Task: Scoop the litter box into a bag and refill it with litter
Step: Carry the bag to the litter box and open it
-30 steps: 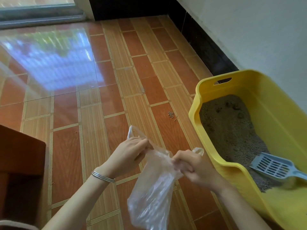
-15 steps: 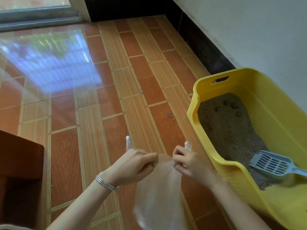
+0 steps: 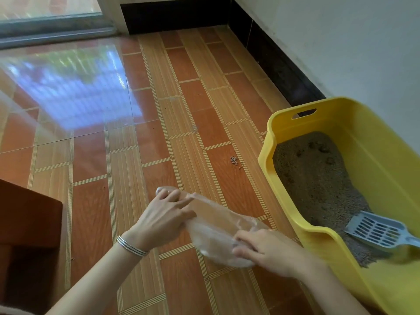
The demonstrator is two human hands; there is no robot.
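A clear plastic bag (image 3: 216,233) is stretched between my two hands above the tiled floor. My left hand (image 3: 163,219) grips its far upper edge, and my right hand (image 3: 266,248) pinches its near lower edge. To the right stands a yellow litter box (image 3: 293,210) holding grey litter (image 3: 318,178) with dark clumps toward its far end. A grey-blue slotted scoop (image 3: 377,231) lies in the box on the litter, near its front right, well apart from both hands.
A few spilled litter grains (image 3: 236,162) lie on the floor left of the box. A brown wooden piece of furniture (image 3: 27,223) stands at the lower left. A white wall (image 3: 341,42) with a black skirting runs behind the box.
My hands have drawn apart, pulling the bag open and stretching it sideways. The left hand moved up and left, the right hand down and right. The view also shifted slightly.
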